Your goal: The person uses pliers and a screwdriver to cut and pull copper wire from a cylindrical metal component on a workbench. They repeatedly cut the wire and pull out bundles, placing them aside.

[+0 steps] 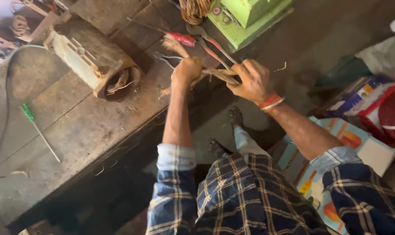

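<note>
Left hand (186, 72) closed around one end of a bundle of tan wire strands (219, 75), right hand (252, 80) gripping the other end, bundle stretched between them just above the edge of the dark surface (75, 126). Beyond the hands, red-handled pliers (193, 40) beside a green machine base (245, 19). Left on the surface, a motor housing (90, 56) and a green-handled screwdriver (38, 130).

left hand (186, 72) + right hand (251, 80) | grip wire bundle (219, 75) | over workbench (75, 126)
</note>
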